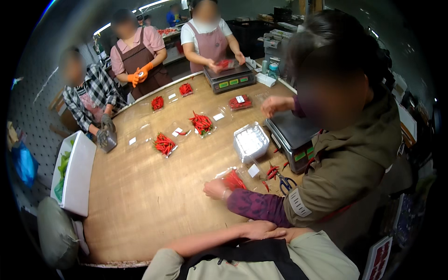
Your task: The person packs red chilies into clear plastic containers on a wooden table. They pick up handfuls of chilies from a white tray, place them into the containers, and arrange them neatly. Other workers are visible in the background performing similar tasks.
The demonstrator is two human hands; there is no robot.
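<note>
My left hand [264, 230] lies flat across my bent right forearm [297, 232] at the table's near edge, with no object in it. My right hand is out of sight behind my folded left arm. Just beyond, a co-worker's hand [217, 189] touches a clear plastic tray of red chili peppers [233, 179]. Beside that tray are a white label [253, 170], loose red chilies [272, 171] and blue-handled scissors [287, 183]. A stack of clear plastic trays [251, 141] stands farther back, beside a digital scale [292, 140].
Trays of red chilies [201, 123] and white labels [132, 140] lie across the wooden table [140, 196]. Co-workers stand around it, one at a second scale [229, 77]. A white foam box [78, 175] with green produce and a stuffed grey-green bag [57, 232] line the left.
</note>
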